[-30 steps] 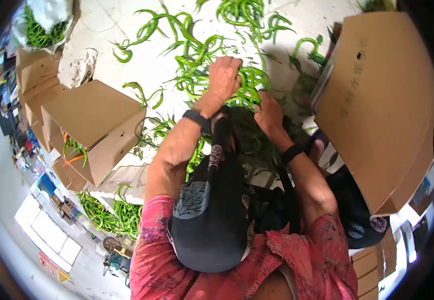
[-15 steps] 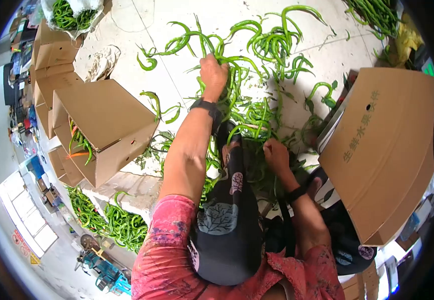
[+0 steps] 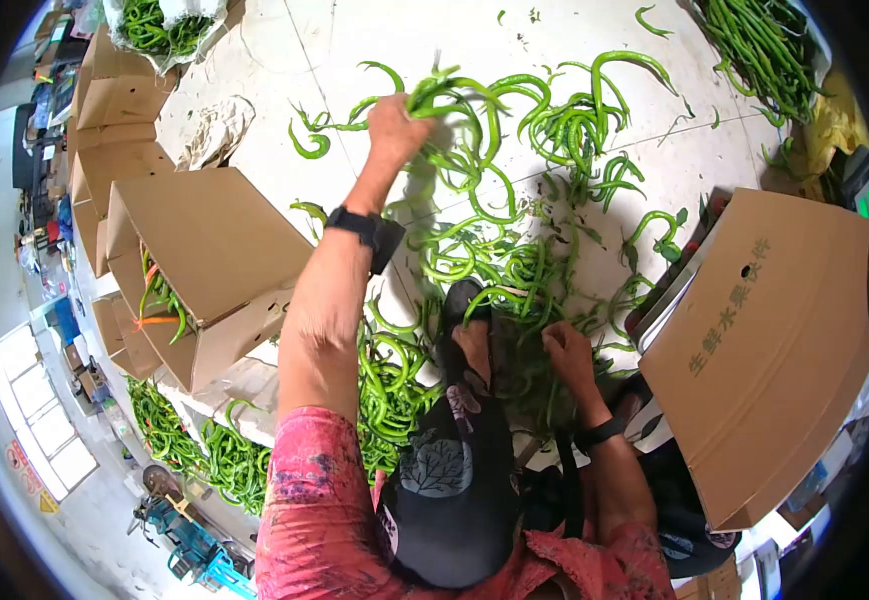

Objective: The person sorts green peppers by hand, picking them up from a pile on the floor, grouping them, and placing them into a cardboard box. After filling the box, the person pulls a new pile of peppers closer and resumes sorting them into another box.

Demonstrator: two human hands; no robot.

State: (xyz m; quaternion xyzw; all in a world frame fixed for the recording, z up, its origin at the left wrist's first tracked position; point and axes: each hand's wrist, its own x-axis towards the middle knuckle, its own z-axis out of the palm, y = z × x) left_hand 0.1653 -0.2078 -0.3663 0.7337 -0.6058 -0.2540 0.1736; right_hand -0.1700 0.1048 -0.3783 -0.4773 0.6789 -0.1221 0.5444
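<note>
My left hand (image 3: 395,130), a black band on its wrist, is closed around several long curved green chili peppers (image 3: 475,95) over the pale floor. They stick out to the right of the fist. Loose green chili peppers (image 3: 575,135) lie to its right, and a thicker pile of chili peppers (image 3: 525,270) spreads between it and my feet. Close to that pile's lower right edge is my right hand (image 3: 568,358), its fingers curled in. What is inside those fingers, if anything, is hidden.
On the left, a cardboard box (image 3: 220,240) holds green and red peppers. Another cardboard box (image 3: 755,350) with printed characters stands at right. A white sack (image 3: 217,25) of peppers is at upper left. More chili peppers (image 3: 755,45) lie at upper right, beside a yellow bag (image 3: 840,115).
My left hand has moved left and away from the pile, carrying chili peppers in its grip. The right hand remains curled near the pile. The whole view has shifted slightly.
</note>
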